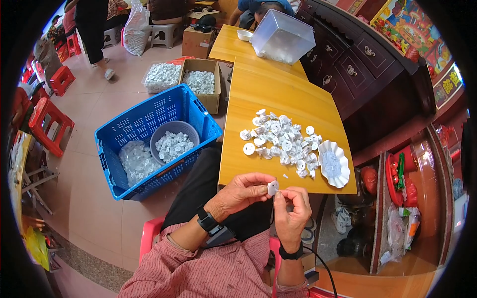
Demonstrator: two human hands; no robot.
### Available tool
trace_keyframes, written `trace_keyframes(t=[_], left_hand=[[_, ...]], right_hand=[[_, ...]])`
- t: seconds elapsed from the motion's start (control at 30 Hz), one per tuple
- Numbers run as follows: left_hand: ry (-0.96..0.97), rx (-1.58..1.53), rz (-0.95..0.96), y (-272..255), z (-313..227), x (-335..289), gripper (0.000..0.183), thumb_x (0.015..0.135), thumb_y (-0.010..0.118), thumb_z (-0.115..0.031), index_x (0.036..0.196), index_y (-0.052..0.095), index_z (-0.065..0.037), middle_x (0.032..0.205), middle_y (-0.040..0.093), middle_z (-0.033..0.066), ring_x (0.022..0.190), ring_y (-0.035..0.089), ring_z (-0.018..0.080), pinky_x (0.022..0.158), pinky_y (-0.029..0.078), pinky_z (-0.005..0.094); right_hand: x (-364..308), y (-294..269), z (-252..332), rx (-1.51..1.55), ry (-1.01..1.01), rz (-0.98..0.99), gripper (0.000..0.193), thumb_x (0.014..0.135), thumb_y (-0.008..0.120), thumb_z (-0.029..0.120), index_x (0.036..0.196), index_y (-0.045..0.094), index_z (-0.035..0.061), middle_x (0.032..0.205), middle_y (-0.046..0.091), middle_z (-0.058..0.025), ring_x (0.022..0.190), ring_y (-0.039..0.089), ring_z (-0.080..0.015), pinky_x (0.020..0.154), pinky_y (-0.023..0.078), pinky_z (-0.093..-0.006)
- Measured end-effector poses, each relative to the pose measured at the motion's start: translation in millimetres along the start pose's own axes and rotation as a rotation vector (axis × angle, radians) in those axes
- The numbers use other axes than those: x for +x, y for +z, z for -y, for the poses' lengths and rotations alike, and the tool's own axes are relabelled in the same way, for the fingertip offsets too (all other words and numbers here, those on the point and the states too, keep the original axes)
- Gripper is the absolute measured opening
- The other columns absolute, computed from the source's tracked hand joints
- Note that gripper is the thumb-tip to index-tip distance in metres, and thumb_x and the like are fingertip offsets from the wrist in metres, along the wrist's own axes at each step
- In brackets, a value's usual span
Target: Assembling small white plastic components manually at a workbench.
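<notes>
A small round white plastic part is held up just off the near edge of the wooden table. My left hand grips its disc between thumb and fingers. From the other side, the fingertips of my right hand pinch together at the part; whether they hold a second, smaller piece is too small to make out. Beyond my hands lies a loose pile of similar white plastic parts. To its right, a scalloped white dish holds small pale pieces. One tiny white piece lies alone near the table edge.
Left of my legs, a blue crate holds a grey basin of white parts and a plastic bag. Behind it stand an open cardboard box and a clear tub. A translucent bin tilts on the far table; dark drawers stand right.
</notes>
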State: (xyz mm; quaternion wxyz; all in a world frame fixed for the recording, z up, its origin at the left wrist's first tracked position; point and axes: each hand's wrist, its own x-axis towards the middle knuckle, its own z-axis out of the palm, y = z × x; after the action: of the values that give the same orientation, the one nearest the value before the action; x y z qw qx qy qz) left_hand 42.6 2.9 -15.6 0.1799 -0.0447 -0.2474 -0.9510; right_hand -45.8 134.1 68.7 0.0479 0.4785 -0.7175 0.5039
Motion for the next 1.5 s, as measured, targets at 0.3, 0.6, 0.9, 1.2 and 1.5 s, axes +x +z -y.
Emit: trace_keyframes(t=[0.3, 0.6, 0.9, 1.2, 1.5], left_hand=[[0.007, 0.051, -0.034, 1.0, -1.6, -1.7, 0.035, 0.094, 0.07, -0.008, 0.128, 0.064, -0.001, 0.11, 0.069, 0.0068, 0.094, 0.066, 0.0134, 0.088, 0.056, 0.0279], [0.024, 0.18, -0.045, 4.3, -4.6, -3.7, 0.032, 0.095, 0.068, -0.007, 0.126, 0.065, -0.001, 0.11, 0.069, 0.0058, 0.095, 0.065, 0.0125, 0.087, 0.055, 0.0273], [0.072, 0.396, -0.07, 8.9, -11.0, -5.1, 0.029, 0.096, 0.067, -0.006, 0.124, 0.066, -0.001, 0.107, 0.07, 0.0053, 0.093, 0.065, 0.0114, 0.086, 0.055, 0.0263], [0.042, 0.308, -0.122, 12.1, -11.3, -4.7, 0.031, 0.096, 0.068, -0.008, 0.125, 0.066, 0.001, 0.106, 0.071, 0.0057, 0.09, 0.066, 0.0108, 0.084, 0.056, 0.0256], [0.061, 0.375, -0.117, 10.1, -7.3, -3.6, 0.029, 0.096, 0.068, -0.007, 0.123, 0.067, 0.0, 0.104, 0.071, 0.0052, 0.089, 0.066, 0.0103, 0.083, 0.055, 0.0257]], right_hand=[[-1.0, 1.1, 1.6, 0.003, -0.004, 0.02, 0.008, 0.083, 0.07, -0.004, 0.087, 0.063, -0.0018, 0.09, 0.061, -0.0094, 0.068, 0.059, -0.0163, 0.061, 0.05, -0.0282], [-1.5, 0.2, 0.0, -0.018, 0.0, 0.051, 0.008, 0.084, 0.07, -0.003, 0.088, 0.063, -0.0013, 0.089, 0.06, -0.0098, 0.066, 0.059, -0.0168, 0.059, 0.05, -0.0289], [0.5, -1.9, -3.5, 0.029, 0.072, 0.109, 0.008, 0.086, 0.07, -0.002, 0.09, 0.063, -0.0018, 0.09, 0.06, -0.009, 0.066, 0.057, -0.0143, 0.059, 0.048, -0.0278], [-0.8, -3.1, -7.5, 0.064, 0.116, 0.123, 0.008, 0.087, 0.071, 0.0, 0.089, 0.063, -0.0026, 0.09, 0.061, -0.0087, 0.068, 0.057, -0.0127, 0.061, 0.048, -0.0266], [-1.5, 0.6, -7.1, -0.002, 0.044, 0.123, 0.009, 0.089, 0.067, 0.0, 0.088, 0.058, -0.0006, 0.087, 0.057, -0.0105, 0.065, 0.056, -0.0187, 0.058, 0.047, -0.0309]])
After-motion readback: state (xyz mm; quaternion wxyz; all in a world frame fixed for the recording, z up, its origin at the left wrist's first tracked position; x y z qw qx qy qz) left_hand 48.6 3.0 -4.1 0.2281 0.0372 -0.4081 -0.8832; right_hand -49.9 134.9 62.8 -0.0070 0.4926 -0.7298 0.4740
